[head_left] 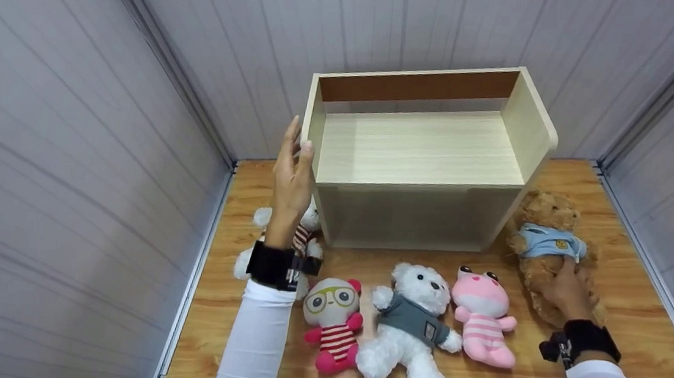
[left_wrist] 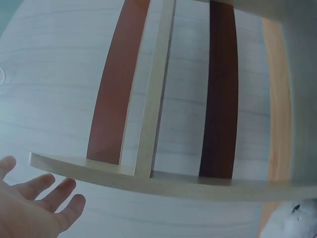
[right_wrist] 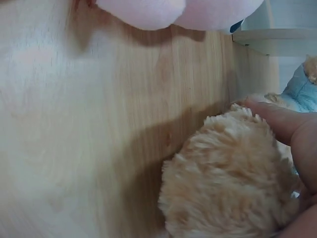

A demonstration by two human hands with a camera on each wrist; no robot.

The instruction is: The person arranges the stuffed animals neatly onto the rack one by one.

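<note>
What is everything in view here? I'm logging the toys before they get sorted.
wooden shelf unit: 1, pale wood with brown back strip, against the back wall
brown teddy bear: 1, tan with blue shirt, right of shelf
pink plush: 1, pink, striped, floor front
white teddy bear: 1, white with grey shirt, floor front centre
glasses plush: 1, grey and red, floor front
striped white plush: 1, partly hidden behind left arm
left hand: open, raised beside the shelf's left side
right hand: grips brown teddy bear
</note>
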